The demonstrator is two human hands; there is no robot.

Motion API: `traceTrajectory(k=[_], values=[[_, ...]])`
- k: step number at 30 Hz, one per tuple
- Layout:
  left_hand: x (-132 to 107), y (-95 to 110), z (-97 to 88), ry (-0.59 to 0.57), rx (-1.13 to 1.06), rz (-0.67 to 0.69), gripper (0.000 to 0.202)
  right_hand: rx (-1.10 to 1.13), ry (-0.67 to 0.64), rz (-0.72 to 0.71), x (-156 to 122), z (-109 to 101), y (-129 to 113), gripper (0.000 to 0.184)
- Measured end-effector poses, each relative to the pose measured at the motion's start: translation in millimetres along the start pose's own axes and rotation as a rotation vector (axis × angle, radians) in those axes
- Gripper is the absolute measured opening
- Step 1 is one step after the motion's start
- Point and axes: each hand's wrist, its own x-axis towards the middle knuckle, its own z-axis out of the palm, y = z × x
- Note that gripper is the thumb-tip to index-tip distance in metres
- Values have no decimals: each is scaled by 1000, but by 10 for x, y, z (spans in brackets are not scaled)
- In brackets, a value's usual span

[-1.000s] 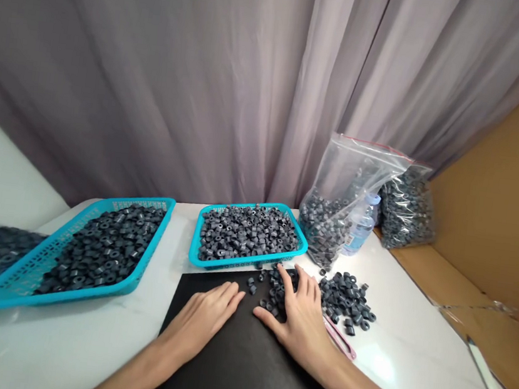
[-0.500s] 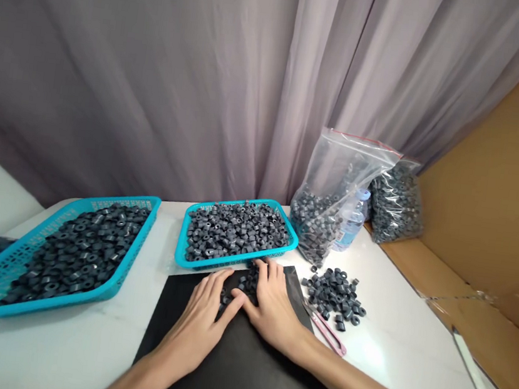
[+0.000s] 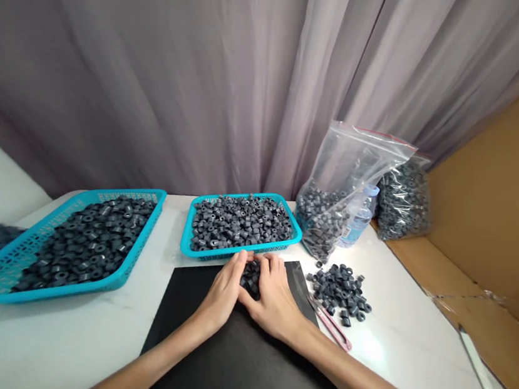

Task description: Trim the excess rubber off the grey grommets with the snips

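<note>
On a black mat [image 3: 230, 355], a small heap of dark grey plastic rings [image 3: 250, 277] is enclosed between my two cupped hands. My left hand [image 3: 226, 288] stands on its edge at the heap's left side, fingers together and curled inward. From the right, my right hand [image 3: 273, 294] curves over the rings, its fingertips at the far side and its thumb near the left one. Palms and part of the heap are hidden. A loose pile of the same rings [image 3: 340, 291] lies right of the mat, beside pink-handled snips [image 3: 335, 329].
Behind the mat stands a blue basket [image 3: 185, 236] full of rings; a larger one [image 3: 131, 261] is at left. A zip bag [image 3: 326, 209] of rings, a water bottle [image 3: 358, 216] and another filled bag [image 3: 405, 200] stand at back right, near a cardboard wall [image 3: 496, 230].
My left hand has swung rightward and closed in on the rings, from lying spread to standing on edge. My right hand stays by the heap. The view has shifted slightly.
</note>
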Motion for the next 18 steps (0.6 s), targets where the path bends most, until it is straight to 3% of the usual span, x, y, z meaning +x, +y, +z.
traceTrajectory(k=[7, 13, 18], values=[[-7, 65, 24, 56, -273, -101, 72, 38, -33, -64, 12, -26, -71, 67], [-91, 153, -81, 69, -356, -194, 61, 0, -111, -161, 22, -13, -88, 60], [-199, 121, -115, 43, -344, -243, 60, -80, -177, -252, 39, -8, -129, 43]])
